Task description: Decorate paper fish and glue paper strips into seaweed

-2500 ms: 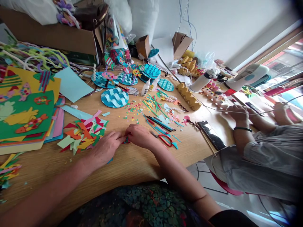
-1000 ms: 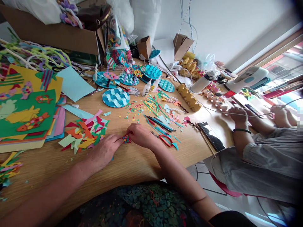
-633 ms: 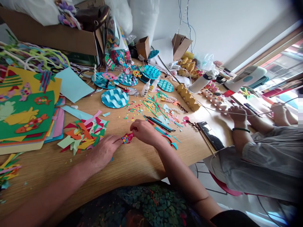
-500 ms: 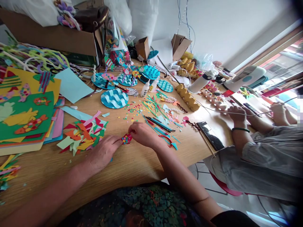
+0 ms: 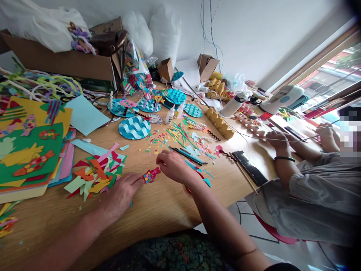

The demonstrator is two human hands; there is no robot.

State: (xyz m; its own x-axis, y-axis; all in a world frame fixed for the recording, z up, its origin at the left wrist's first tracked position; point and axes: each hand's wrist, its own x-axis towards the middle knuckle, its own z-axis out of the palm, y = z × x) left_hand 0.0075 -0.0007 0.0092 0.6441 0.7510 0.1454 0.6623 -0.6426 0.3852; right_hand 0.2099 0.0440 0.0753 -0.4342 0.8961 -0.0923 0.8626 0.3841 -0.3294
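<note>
A small pink-red paper fish (image 5: 151, 175) with colourful dots lies on the table between my hands. My left hand (image 5: 122, 194) reaches in from the left, its fingertips together at the fish's left end, holding it. Just above the tail, my right hand (image 5: 172, 165) is closed with its fingertips pinched; whatever is between them is too small to make out. Behind it lie several dark pencils (image 5: 189, 156) and small paper dots (image 5: 158, 141). Red-handled scissors (image 5: 187, 189) are partly hidden under my right forearm.
Paper scraps (image 5: 97, 171) lie left of my hands, beside stacked coloured sheets (image 5: 31, 150). Farther back are a blue wavy paper disc (image 5: 134, 128), glue bottles (image 5: 169, 115) and an egg-carton strip (image 5: 219, 123). At right, a co-worker's hands (image 5: 278, 141) hold a thin cord.
My right hand has lifted slightly away from the fish, so its tail now shows. The left hand stays at the fish's other end. The view has tilted upward a little.
</note>
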